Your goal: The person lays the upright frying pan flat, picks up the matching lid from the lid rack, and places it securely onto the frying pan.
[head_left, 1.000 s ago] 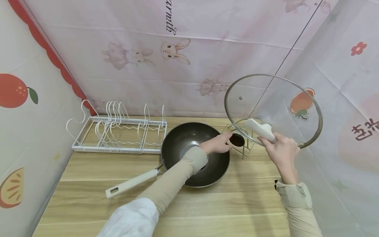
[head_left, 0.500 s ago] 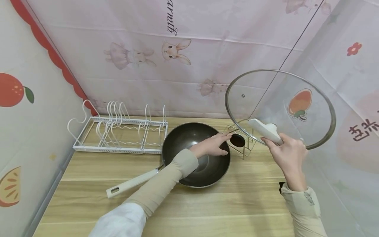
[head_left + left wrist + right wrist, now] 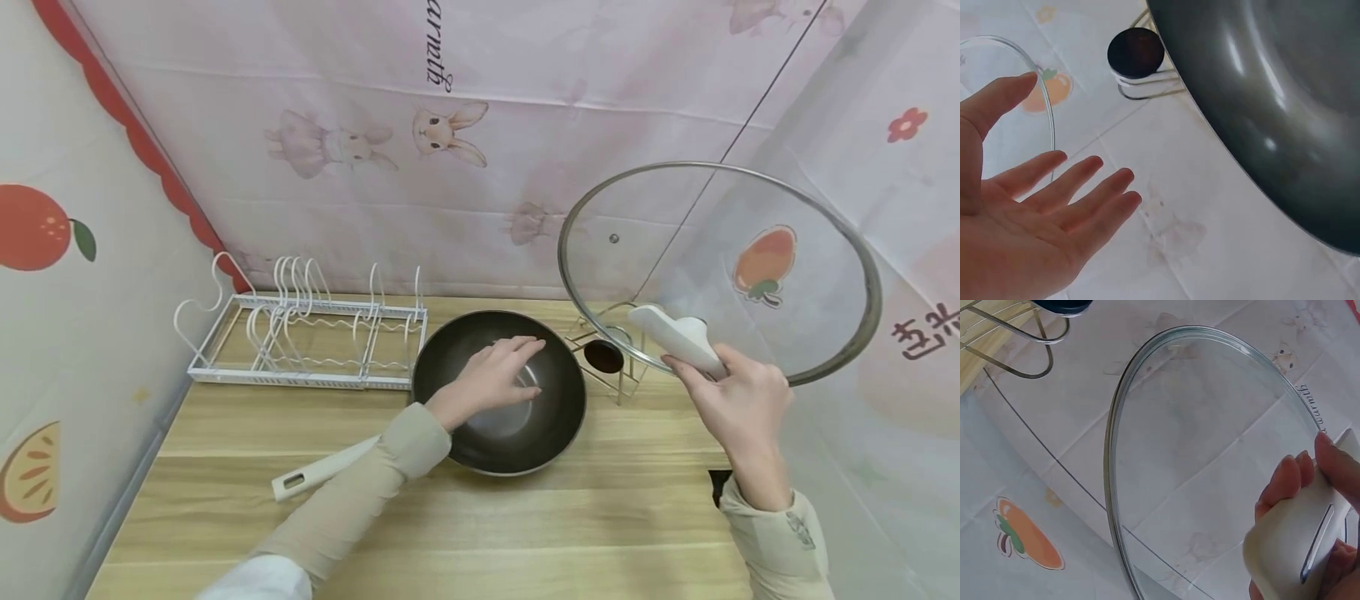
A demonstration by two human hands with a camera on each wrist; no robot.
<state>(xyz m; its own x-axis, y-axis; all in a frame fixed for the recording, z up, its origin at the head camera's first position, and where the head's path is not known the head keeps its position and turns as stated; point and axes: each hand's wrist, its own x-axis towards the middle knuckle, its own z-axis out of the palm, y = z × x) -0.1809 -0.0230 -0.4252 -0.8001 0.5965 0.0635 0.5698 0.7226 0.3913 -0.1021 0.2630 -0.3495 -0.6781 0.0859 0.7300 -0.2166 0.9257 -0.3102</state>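
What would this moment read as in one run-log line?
left hand: holds nothing, over wok | right hand: grips handle of glass lid, raised and tilted | wok: on table, uncovered | white rack: beside wok

Black wok (image 3: 517, 429), white lid handle (image 3: 678, 337)

here i've got the rack (image 3: 300, 380) left of the wok (image 3: 553, 421), the stand (image 3: 620, 387) just to its right, all on the table (image 3: 600, 517); left hand (image 3: 491, 377) above the wok, lid (image 3: 720, 267) in the right hand (image 3: 741, 400).
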